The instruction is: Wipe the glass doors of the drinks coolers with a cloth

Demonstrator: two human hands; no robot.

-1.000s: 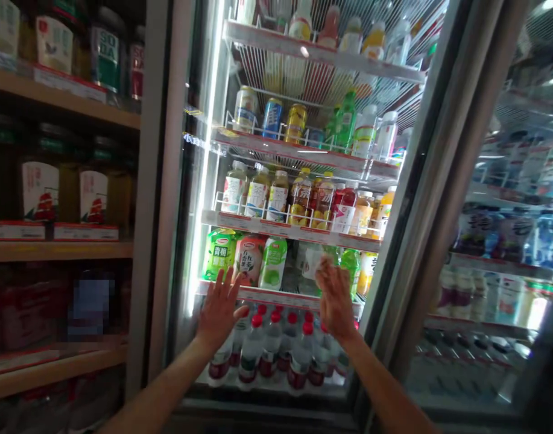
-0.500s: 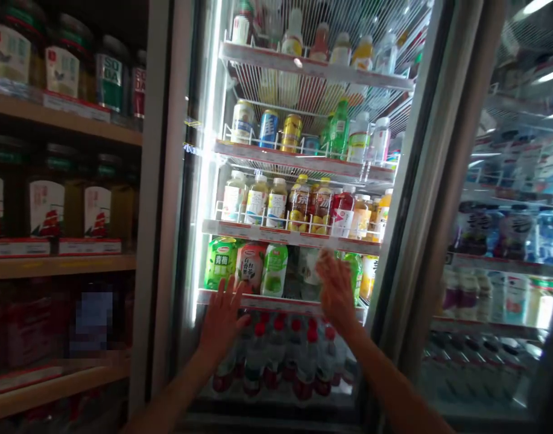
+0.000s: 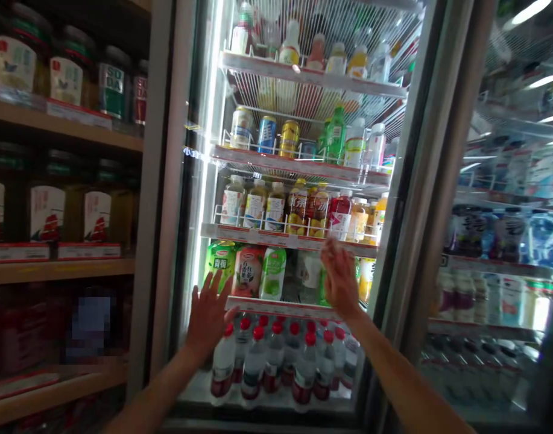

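Observation:
My left hand is raised with its fingers spread, in front of the lower-left part of a lit drinks cooler. Behind its fingertips stand a green drink bottle and a reddish one; a green-and-white bottle is beside them. My right hand is held up before the right side of the same shelf, fingers pointing upward and slightly blurred. No object shows in either hand. Part of a green bottle appears beside my right hand. Whether either hand touches anything cannot be made out.
Red-capped bottles stand on the cooler floor. Higher shelves hold bottled teas and cans. Wooden shelves with large bottles are on the left. A metal door frame separates another cooler on the right.
My left hand has shifted left and slightly down, its fingers still spread. My right hand has moved slightly right. The view has shifted a little, showing the red-capped bottles more clearly.

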